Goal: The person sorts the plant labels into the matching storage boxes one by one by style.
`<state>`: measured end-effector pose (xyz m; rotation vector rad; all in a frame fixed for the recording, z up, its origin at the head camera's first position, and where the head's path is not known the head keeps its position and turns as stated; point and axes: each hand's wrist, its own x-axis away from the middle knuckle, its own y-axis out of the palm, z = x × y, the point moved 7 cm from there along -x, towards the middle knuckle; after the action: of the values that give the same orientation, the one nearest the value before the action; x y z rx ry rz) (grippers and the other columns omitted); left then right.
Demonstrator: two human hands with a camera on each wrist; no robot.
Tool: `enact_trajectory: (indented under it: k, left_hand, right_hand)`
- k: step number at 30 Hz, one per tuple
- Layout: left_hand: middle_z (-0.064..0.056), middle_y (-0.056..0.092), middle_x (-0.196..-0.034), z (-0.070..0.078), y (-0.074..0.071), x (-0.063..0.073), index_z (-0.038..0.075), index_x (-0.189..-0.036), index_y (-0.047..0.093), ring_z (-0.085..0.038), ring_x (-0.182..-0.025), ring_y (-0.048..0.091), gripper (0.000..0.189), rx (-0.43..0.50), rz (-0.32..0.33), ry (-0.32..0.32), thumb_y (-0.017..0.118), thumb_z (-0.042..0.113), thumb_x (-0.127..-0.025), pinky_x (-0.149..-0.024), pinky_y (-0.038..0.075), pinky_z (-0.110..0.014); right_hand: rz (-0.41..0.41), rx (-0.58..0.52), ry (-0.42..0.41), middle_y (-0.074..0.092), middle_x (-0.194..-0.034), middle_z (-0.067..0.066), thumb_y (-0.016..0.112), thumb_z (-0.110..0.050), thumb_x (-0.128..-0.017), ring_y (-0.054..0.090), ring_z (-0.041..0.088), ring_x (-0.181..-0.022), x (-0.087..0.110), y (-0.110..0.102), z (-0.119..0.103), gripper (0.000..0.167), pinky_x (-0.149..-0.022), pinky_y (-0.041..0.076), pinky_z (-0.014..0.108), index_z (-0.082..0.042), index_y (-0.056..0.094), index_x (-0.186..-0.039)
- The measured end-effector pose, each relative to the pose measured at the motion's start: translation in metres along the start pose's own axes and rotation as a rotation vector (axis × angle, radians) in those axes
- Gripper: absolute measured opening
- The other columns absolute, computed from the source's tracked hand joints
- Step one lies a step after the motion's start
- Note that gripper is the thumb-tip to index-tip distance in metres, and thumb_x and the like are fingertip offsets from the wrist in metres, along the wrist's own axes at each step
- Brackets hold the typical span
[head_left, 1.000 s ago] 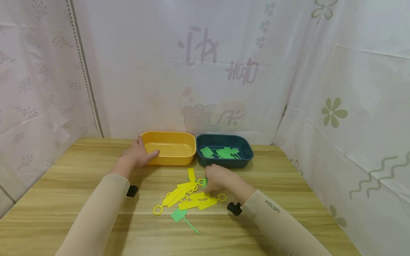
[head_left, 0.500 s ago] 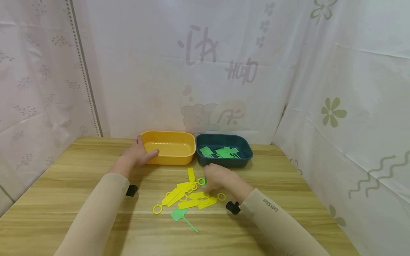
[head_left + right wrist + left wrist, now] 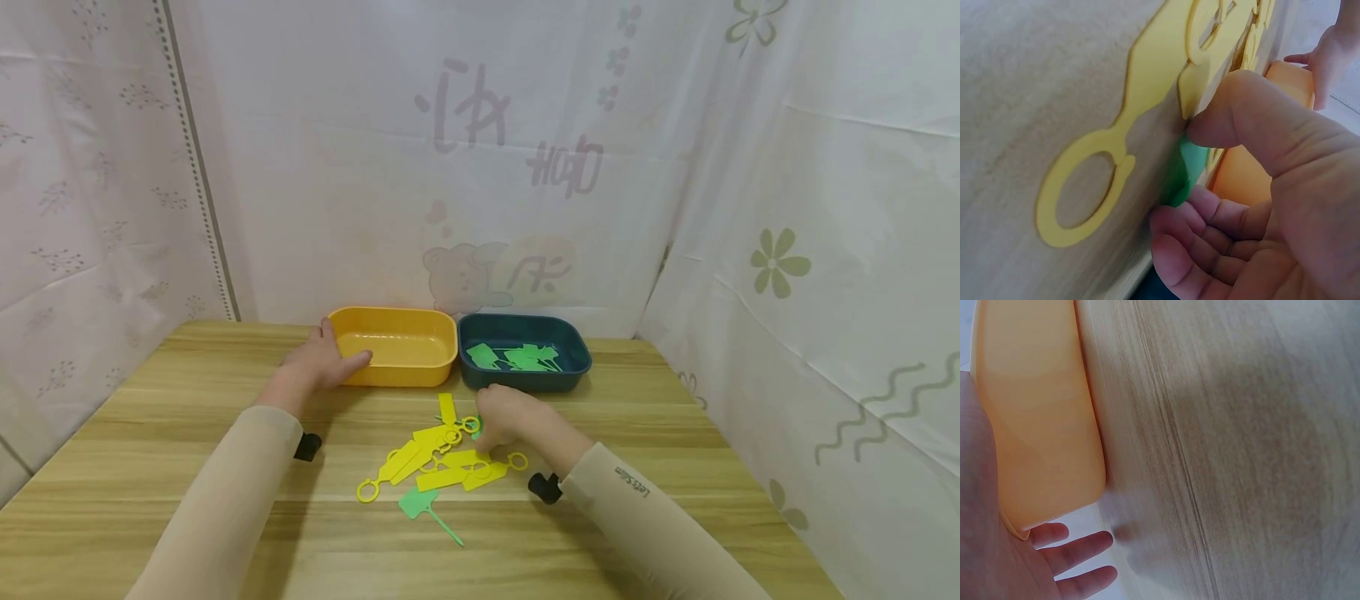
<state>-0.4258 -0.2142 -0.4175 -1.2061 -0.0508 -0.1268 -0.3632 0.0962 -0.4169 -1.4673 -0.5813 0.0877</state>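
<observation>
Head view: room to move on the worktop left and right; its back edge runs along printed sheeting. Left grip released, fingers straight, resting on the left end of the yellow bin, thumb over the front rim. Right grip pinches 1 bent green tag low over the wood, beside overlapping yellow ring tags, just in front of the navy bin. Bins side by side; several flat green tags inside navy. Another, the stemmed green tag, lies at the pile's near side. Surface: wood-grain. Floral sheeting on 3 sides.
</observation>
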Motion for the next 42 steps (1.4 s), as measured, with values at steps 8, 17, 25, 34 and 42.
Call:
enact_trajectory:
  k: [8, 17, 25, 34, 42]
  left_hand:
    - [-0.043, 0.005, -0.176, -0.002, 0.001, -0.002, -0.016, -0.167, -0.011, -0.068, -0.148, 0.041, 0.126, -0.004, 0.004, -0.005, 0.04, 0.08, -0.103, -0.121, 0.04, -0.074]
    - [-0.043, 0.007, -0.176, -0.002, 0.001, -0.004, -0.017, -0.167, -0.01, -0.068, -0.146, 0.044, 0.126, -0.006, 0.01, -0.001, 0.04, 0.08, -0.103, -0.12, 0.041, -0.074]
    - [-0.043, 0.006, -0.176, -0.002, 0.002, -0.004, -0.017, -0.167, -0.011, -0.069, -0.145, 0.044, 0.126, -0.004, 0.003, -0.01, 0.04, 0.079, -0.103, -0.119, 0.041, -0.074]
    - [-0.044, 0.006, -0.176, 0.0, -0.001, 0.002, -0.016, -0.167, -0.011, -0.07, -0.145, 0.043, 0.126, -0.004, -0.004, -0.01, 0.038, 0.08, -0.103, -0.119, 0.041, -0.075]
    - [-0.044, 0.006, -0.176, 0.005, -0.004, 0.007, -0.017, -0.167, -0.01, -0.069, -0.145, 0.044, 0.125, -0.002, 0.002, 0.0, 0.039, 0.079, -0.104, -0.119, 0.041, -0.075]
  right_hand:
    - [0.005, -0.045, -0.009, 0.065, -0.105, 0.001, 0.089, -0.034, -0.085, 0.06, 0.02, -0.094, 0.003, 0.001, 0.0, 0.053, -0.094, 0.057, 0.036, -0.01, 0.065, -0.126]
    - [0.003, -0.126, -0.004, 0.065, -0.109, -0.002, 0.091, -0.031, -0.084, 0.06, 0.019, -0.097, 0.004, 0.003, 0.002, 0.053, -0.097, 0.057, 0.037, -0.022, 0.061, -0.126]
    - [0.01, -0.135, -0.031, 0.058, -0.109, 0.001, 0.09, -0.032, -0.084, 0.056, 0.021, -0.099, 0.002, 0.009, 0.007, 0.046, -0.085, 0.053, 0.037, -0.032, 0.059, -0.118]
    - [0.029, -0.151, -0.054, 0.052, -0.113, 0.003, 0.09, -0.036, -0.085, 0.058, 0.021, -0.096, -0.004, 0.012, 0.017, 0.042, -0.082, 0.051, 0.035, -0.034, 0.061, -0.115]
    - [0.031, -0.166, -0.107, 0.066, -0.104, -0.005, 0.086, -0.028, -0.087, 0.06, 0.019, -0.093, -0.003, 0.009, 0.018, 0.041, -0.084, 0.051, 0.037, -0.033, 0.06, -0.118]
